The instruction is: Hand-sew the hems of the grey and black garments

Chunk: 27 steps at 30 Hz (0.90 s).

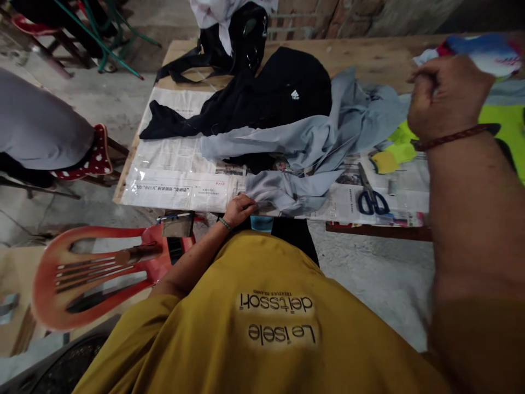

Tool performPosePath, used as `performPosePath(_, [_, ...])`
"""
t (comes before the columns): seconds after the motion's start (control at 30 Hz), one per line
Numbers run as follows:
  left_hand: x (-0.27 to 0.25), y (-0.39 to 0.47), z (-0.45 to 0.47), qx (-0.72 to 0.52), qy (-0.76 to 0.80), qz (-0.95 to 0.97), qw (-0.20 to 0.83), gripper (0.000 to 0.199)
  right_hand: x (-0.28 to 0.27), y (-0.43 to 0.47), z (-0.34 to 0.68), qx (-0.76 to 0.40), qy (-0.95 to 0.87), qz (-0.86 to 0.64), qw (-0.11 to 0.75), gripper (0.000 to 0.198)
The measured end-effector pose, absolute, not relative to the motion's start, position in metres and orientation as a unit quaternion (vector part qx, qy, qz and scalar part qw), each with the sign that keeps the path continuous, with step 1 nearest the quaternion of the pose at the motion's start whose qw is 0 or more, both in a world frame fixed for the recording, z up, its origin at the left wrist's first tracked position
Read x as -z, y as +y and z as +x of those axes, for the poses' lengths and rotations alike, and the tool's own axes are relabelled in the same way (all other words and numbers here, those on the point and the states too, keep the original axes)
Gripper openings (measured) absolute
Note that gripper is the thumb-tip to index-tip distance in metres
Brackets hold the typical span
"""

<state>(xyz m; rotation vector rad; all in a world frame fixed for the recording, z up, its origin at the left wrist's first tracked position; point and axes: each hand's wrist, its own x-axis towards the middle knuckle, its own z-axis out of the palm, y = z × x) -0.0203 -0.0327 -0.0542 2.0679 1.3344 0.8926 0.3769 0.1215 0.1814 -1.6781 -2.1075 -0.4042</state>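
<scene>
Left grip (241,210) pinched on grey cloth (287,191), probably for steadying; right grip (447,98) raised, curled, whether clamped I cannot tell; scissors (372,195) between grips, perhaps for easy reach.

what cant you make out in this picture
All in the head view:
- Anything pinched in the bare right hand: hidden by its curled fingers.
- Whether the bare left hand grips the light grey crumpled cloth: its fingers cover the contact.
- Most print on the black-and-white newspaper: too small.
- The grey-clothed seated person: cut off by the left edge.
</scene>
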Motion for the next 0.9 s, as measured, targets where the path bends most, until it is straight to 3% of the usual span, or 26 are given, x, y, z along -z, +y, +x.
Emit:
performPosePath(0.13, [0.055, -0.032, -0.021, -0.328, 0.494, 0.763, 0.258, 0.014, -0.175, 0.128, 0.384, 0.148, -0.768, -0.564, 0.267, 0.039])
performPosePath(0.3, [0.056, -0.033, -0.02, -0.331, 0.496, 0.759, 0.26, 0.013, -0.12, 0.09, 0.341, 0.045, -0.785, -0.505, 0.356, 0.031])
performPosePath(0.47, [0.056, -0.032, -0.02, -0.336, 0.496, 0.754, 0.27, 0.013, -0.005, 0.01, 0.29, -0.069, -0.79, -0.499, 0.349, 0.027])
performPosePath(0.6, [0.059, -0.03, -0.02, -0.346, 0.494, 0.747, 0.278, 0.013, 0.068, -0.015, 0.286, -0.087, -0.745, -0.547, 0.372, 0.026])
performPosePath(0.9, [0.065, -0.028, -0.015, -0.36, 0.504, 0.74, 0.263, 0.011, 0.099, -0.007, 0.286, -0.037, -0.758, -0.571, 0.313, 0.029])
